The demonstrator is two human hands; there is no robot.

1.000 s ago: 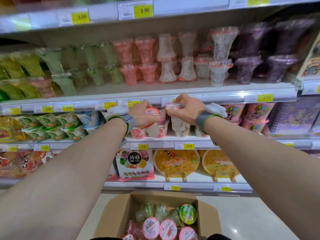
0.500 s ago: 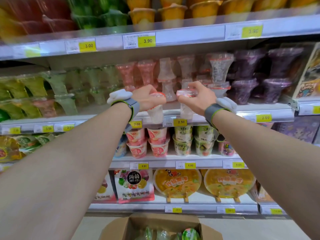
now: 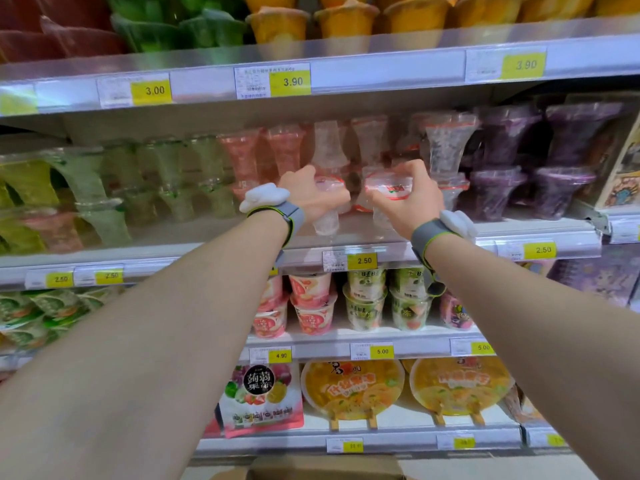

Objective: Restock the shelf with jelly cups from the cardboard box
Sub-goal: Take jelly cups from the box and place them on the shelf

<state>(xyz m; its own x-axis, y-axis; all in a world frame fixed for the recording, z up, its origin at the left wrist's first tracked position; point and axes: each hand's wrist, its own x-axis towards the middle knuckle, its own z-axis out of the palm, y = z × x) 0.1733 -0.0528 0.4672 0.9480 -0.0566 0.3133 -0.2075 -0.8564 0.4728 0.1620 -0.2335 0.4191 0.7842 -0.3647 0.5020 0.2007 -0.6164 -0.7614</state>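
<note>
I'm facing a store aisle of white metal shelving stocked with jellies and snacks, each shelf edge carrying yellow price tags. In my left hand point(image 3: 313, 195) I have a clear jelly cup point(image 3: 325, 209) gripped from above around its red-printed lid, fingers curled closed on it, its narrow base hanging down just over the front lip of the middle shelf point(image 3: 519, 233). My right hand point(image 3: 405, 199) is wrapped the same way around a second jelly cup point(image 3: 389, 190), its red and white lid tilted toward me, and the 2 cups sit just beside each other without clearly touching. Both are at the front of the row of tall flared cups on that shelf: pink cups point(image 3: 242, 157) to the left of my hands, pale clear ones point(image 3: 327, 143) right behind them, purple cups point(image 3: 509, 168) off to the right and green cups point(image 3: 166, 174) far left. Each wrist wears a grey band with a white sensor block point(image 3: 265, 199) on top. A tag reading 2.50 point(image 3: 362, 260) sits on the shelf edge below my hands. The shelf underneath holds short pink tubs point(image 3: 311, 306) and green tubs point(image 3: 367, 303), stacked 2 high. Lower still stand a fruit jelly bag point(image 3: 263, 396) and 2 round orange packs point(image 3: 353, 389). On the top shelf I see orange cups point(image 3: 346, 19) above a 3.90 tag point(image 3: 291, 81). The cardboard box point(image 3: 322, 469) shows only as a brown flap at the bottom edge of my view, its contents hidden.
</note>
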